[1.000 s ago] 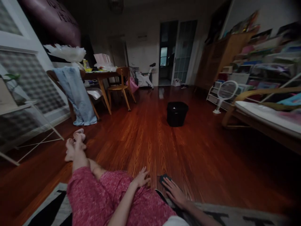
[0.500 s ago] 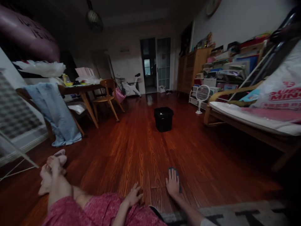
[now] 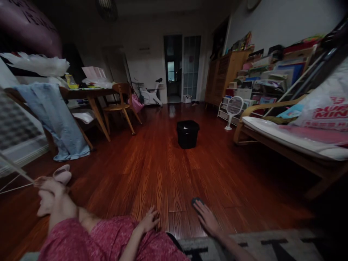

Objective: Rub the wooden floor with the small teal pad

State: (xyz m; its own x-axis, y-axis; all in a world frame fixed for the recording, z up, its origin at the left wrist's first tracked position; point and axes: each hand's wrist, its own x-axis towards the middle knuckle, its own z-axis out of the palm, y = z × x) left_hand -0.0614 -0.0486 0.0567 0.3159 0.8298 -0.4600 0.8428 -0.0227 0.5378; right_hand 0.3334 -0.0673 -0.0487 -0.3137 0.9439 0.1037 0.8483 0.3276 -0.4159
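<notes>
I sit on the wooden floor (image 3: 168,170) with my legs in pink trousers (image 3: 108,241) stretched to the left. My left hand (image 3: 148,220) rests beside my knee, fingers spread on the floor boards. My right hand (image 3: 208,219) lies flat on the floor with its fingers stretched out over a small dark cloth (image 3: 196,200), of which only the far edge shows past the fingertips. A black bucket (image 3: 187,133) stands on the floor some way ahead of both hands.
A wooden table (image 3: 89,95) with a chair (image 3: 121,107) and a hanging blue cloth (image 3: 54,119) stands at left. A bench with a white cushion (image 3: 288,136) and full shelves (image 3: 272,76) line the right. A patterned rug (image 3: 272,246) lies under my right arm. An exercise bike (image 3: 150,95) stands near the far door.
My right hand has slid with the dark cloth over the floor, forward and then slightly back. My view has turned right and steadied. The left hand stayed by my knee.
</notes>
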